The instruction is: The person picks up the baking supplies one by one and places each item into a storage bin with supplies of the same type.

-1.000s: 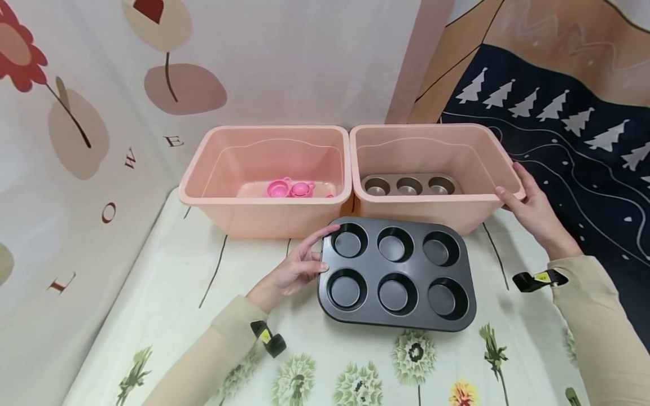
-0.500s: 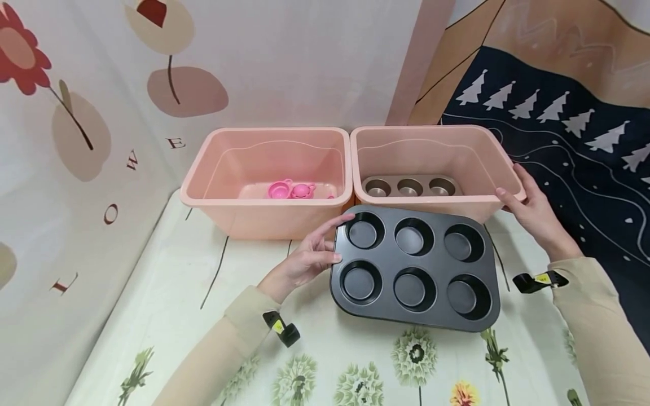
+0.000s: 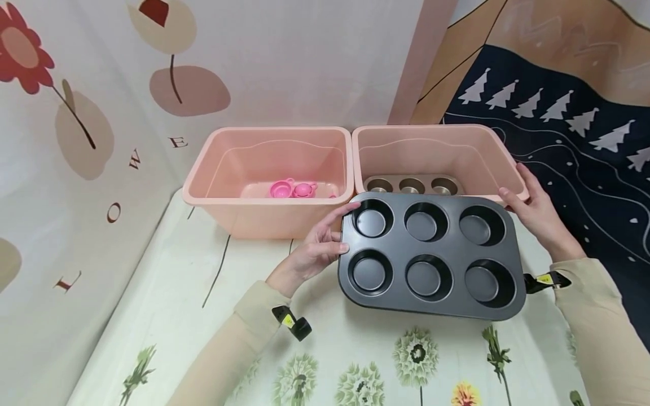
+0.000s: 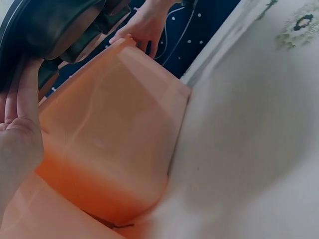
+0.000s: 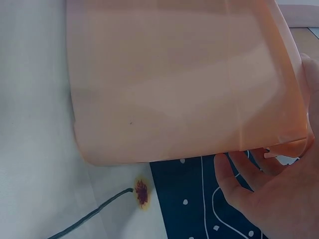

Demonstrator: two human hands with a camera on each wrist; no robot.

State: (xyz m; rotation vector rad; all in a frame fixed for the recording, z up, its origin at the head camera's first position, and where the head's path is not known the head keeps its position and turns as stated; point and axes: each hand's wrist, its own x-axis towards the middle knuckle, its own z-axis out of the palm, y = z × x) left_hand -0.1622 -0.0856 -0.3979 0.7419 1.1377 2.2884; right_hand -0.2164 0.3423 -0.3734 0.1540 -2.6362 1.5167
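Observation:
My left hand (image 3: 317,251) grips the left edge of a dark grey muffin tin (image 3: 401,248), thumb on top and other fingers reaching under it, as the left wrist view shows. The tin is held in the air, its cups facing up, in front of the right pink bin (image 3: 431,135), and covers most of that bin's front wall. My right hand (image 3: 540,217) holds the right rim of the same bin, thumb on the rim and fingers outside. Inside that bin lies a bronze-coloured muffin tin (image 3: 437,179), partly hidden by the grey one.
A second pink bin (image 3: 269,217) stands against the right one, on its left. Small bright pink cup-like pieces (image 3: 291,190) lie on its floor. Both bins rest on a flower-printed cloth (image 3: 244,265), with a printed curtain (image 3: 304,67) behind.
The grey muffin tin in my left hand has risen and moved right, now overlapping the front of the right bin. My right hand has stayed on that bin's rim.

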